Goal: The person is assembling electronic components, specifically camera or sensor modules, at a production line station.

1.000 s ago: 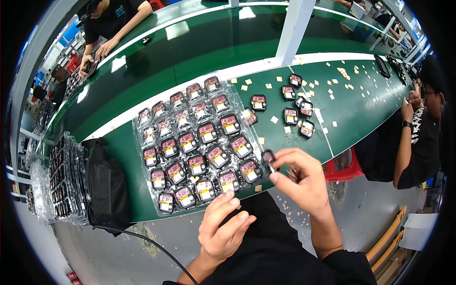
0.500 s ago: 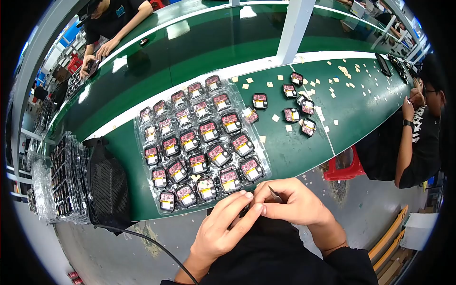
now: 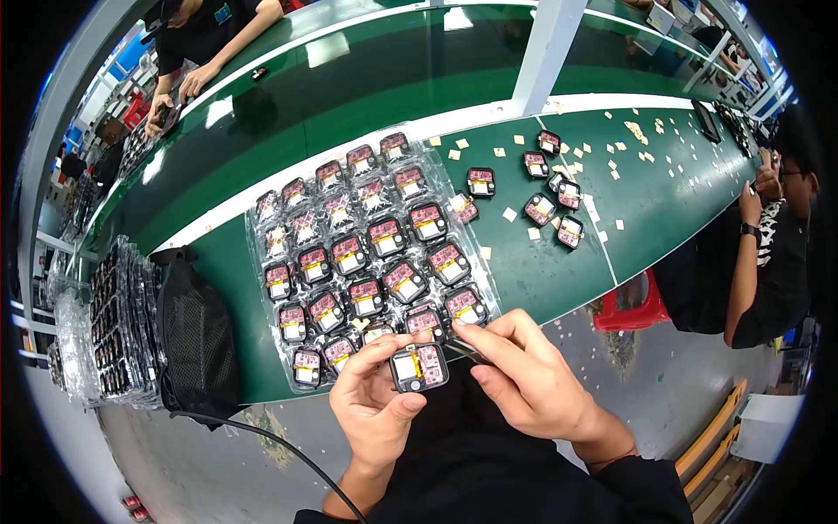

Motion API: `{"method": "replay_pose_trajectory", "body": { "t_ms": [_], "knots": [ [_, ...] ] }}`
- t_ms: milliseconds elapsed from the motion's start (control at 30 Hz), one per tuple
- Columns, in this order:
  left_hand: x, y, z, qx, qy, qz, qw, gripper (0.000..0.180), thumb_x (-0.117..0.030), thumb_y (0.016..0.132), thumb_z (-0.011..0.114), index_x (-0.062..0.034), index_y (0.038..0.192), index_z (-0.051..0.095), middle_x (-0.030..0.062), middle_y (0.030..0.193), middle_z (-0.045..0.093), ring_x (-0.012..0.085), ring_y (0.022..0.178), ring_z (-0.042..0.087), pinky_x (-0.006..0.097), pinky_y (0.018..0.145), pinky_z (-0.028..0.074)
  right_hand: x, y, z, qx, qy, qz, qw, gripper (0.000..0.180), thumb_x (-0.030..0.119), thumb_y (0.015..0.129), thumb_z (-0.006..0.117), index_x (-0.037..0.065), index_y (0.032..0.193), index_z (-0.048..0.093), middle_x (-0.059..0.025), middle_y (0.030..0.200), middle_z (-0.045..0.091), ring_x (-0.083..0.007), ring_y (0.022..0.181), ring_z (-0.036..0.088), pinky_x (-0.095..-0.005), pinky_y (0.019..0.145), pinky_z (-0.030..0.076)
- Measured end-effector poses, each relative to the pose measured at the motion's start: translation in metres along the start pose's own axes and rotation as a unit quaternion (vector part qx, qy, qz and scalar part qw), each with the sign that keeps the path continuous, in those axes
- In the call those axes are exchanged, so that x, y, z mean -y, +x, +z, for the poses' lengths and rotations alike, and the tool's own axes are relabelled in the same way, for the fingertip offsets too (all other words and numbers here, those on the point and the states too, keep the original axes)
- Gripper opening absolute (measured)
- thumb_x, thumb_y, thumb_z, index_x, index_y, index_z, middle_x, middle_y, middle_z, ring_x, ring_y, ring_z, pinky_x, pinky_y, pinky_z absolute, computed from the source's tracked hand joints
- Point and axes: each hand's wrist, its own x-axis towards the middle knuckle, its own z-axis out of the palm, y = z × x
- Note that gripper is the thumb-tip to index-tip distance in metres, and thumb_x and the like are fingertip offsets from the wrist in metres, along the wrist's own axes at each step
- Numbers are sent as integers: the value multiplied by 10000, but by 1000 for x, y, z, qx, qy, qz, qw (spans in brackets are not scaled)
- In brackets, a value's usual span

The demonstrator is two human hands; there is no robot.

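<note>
My left hand (image 3: 377,409) holds a small square black module (image 3: 418,368) with a yellow and red inside, thumb on its lower edge. My right hand (image 3: 526,375) pinches thin tweezers (image 3: 467,352) whose tip touches the module's right side. Both hands hover just below the near edge of a clear plastic tray (image 3: 258,245) filled with several rows of the same modules. More loose modules (image 3: 553,196) lie on the green table (image 3: 559,271) to the right of the tray.
A black mesh bag (image 3: 195,332) with a cable lies left of the tray, beside stacked clear trays (image 3: 109,323). Small tan squares (image 3: 607,148) are scattered at the right. A person (image 3: 768,253) sits at the right; another person's hands (image 3: 188,83) work at the far side. A white post (image 3: 546,52) rises behind.
My right hand came down from the tray's right edge to meet my left hand. The left hand rose and now holds a module, with the tweezers at it.
</note>
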Motion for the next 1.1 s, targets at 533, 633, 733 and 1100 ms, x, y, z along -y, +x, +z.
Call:
{"method": "replay_pose_trajectory", "body": {
  "t_ms": [533, 633, 733, 1100],
  "knots": [
    [-4, -2, -3, 4, 26, -58, 998, 720, -270, 756, 945, 82, 1304, 638, 176, 1343, 579, 278, 1185, 646, 388, 1039, 513, -27, -2, 15, -135, -270, -241, 922, 273, 61, 769, 748, 14, 1038, 755, -66, 974, 743, -142, 690, 644, -271, 564, 483],
    [-4, -3, -1, -2, 26, -63, 998, 729, -280, 758, 942, 82, 1311, 635, 176, 1340, 581, 277, 1179, 650, 386, 1027, 521, -27, -2, 14, -136, -279, -260, 914, 253, 60, 774, 747, 14, 1022, 759, -65, 955, 743, -145, 675, 642, -265, 545, 477],
    [-4, -4, 0, -4, 23, -64, 998, 728, -295, 765, 937, 86, 1307, 635, 178, 1342, 580, 278, 1163, 659, 384, 1013, 529, -29, -4, 17, -141, -262, -250, 921, 250, 48, 767, 752, 16, 1015, 759, -69, 933, 740, -160, 656, 638, -273, 541, 486],
    [-4, -3, -3, 6, 41, -58, 997, 724, -299, 788, 920, 95, 1322, 632, 177, 1342, 578, 276, 1154, 659, 374, 994, 533, -29, -1, 15, -108, -80, -146, 980, 294, -27, 724, 833, 1, 998, 732, -95, 855, 732, -217, 631, 657, -316, 558, 528]
  ]
}}
